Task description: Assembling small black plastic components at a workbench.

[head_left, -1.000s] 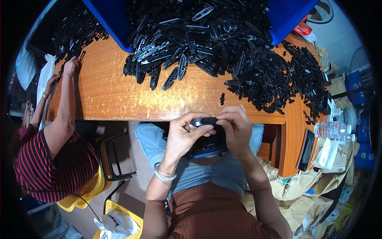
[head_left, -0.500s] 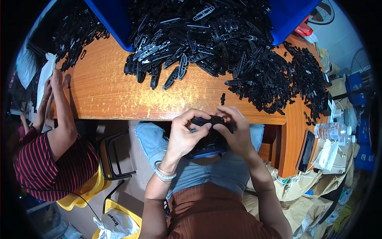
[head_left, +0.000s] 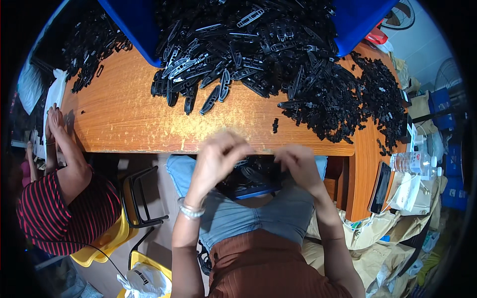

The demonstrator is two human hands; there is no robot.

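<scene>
My left hand [head_left: 218, 159] is over the table's near edge, its fingers smeared by motion. Whether it holds anything cannot be made out. A short way to its right is my right hand [head_left: 302, 168], slightly blurred, fingers loosely bent and apart with nothing visible in them. Below and between the hands, a dark blue-rimmed container [head_left: 256, 192] rests on my lap, with long black plastic parts [head_left: 251, 174] inside. Across the table lies a big heap of similar long black plastic parts [head_left: 258, 54]. One small black piece [head_left: 275, 125] sits alone near the edge.
Blue bin walls [head_left: 131, 27] flank the heap. Small black pieces [head_left: 382, 94] spread along the right, near a phone [head_left: 381, 186] and a clear plastic bottle [head_left: 410, 161]. At left, a co-worker in a striped shirt [head_left: 69, 208] sits at the wooden table [head_left: 124, 109].
My hands held a long black plastic part together before; now they are apart and that part no longer shows between them. The left hand has moved left, the right slightly right and down.
</scene>
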